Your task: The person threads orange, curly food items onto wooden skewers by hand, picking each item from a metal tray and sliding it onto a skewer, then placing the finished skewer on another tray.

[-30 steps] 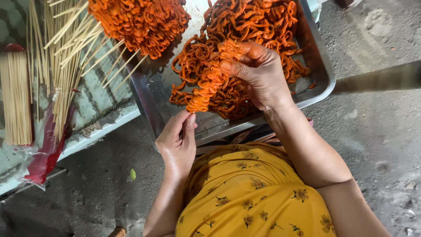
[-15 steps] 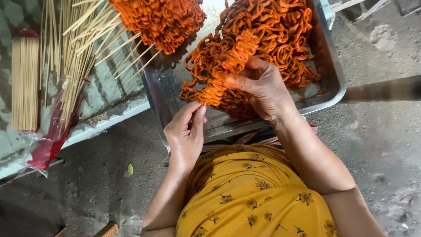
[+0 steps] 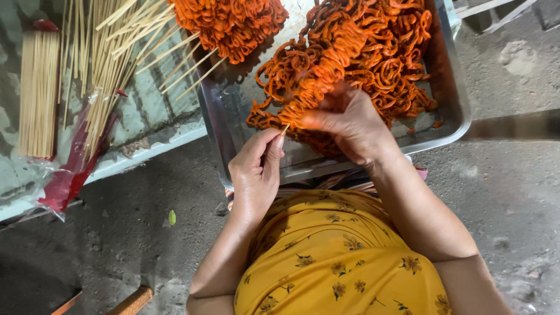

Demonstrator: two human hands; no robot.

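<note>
Orange strips (image 3: 350, 64) lying heaped in metal tray (image 3: 452, 125) | right hand (image 3: 350, 119) gripping one bunch | left hand (image 3: 256, 169) pinching skewer (image 3: 284, 129), just entering | finished skewered cluster (image 3: 230, 23) resting above, most strips remaining loose

So the metal tray (image 3: 452, 111) sits right in front of the person, its near edge over their lap, and the pile of spiral strips (image 3: 373, 64) lies in it, mostly toward the right side. The right hand (image 3: 350, 119) is in the tray on top of that pile; the left hand (image 3: 256, 169) is at the tray's near rim, just left of it, with a skewer tip (image 3: 285, 129) poking up between the two hands. Another heap of strips (image 3: 230, 23) sits on loose skewers (image 3: 111, 52) at the tray's far-left corner. Further left, a tied bundle of sticks (image 3: 38, 93) lies on the low table (image 3: 146, 122).
</note>
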